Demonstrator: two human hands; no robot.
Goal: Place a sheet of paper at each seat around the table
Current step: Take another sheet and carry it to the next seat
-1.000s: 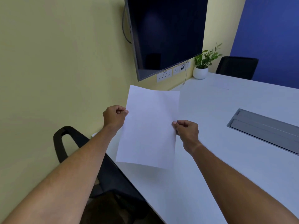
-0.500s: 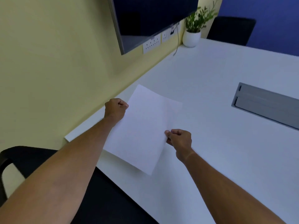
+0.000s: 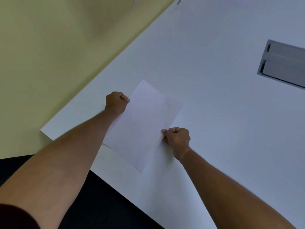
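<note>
Both hands are on the sheet of paper (image 3: 142, 123) here. The left hand (image 3: 116, 102) is curled into a tight fist at the sheet's left long edge, up toward the far end, thumb and fingers pinching the margin. The right hand (image 3: 177, 138) is curled the same way on the opposite long edge, nearer the person, with the thumb on top of the paper and the fingertips tucked under it — a firm pinch on both sides.

The sheet sits between the two hands, over the white table (image 3: 214, 113), close to the table's near-left corner. Its long axis runs on a diagonal: the far corner points up and away just beyond the left hand, while the near corner points down toward the table's front edge, below and inside the right hand. The short edges face far-right and near-left. A thin shadow shows along the sheet's lower-left edge, so that side looks slightly lifted; whether the rest lies flat on the surface, I cannot tell.

Off past the right hand, well apart from it, a grey cable hatch (image 3: 283, 63) is set into the tabletop. Beyond the left hand rises a yellow wall (image 3: 57, 47). Under the left forearm, a black chair (image 3: 99, 204) sits just at the table's front edge.
</note>
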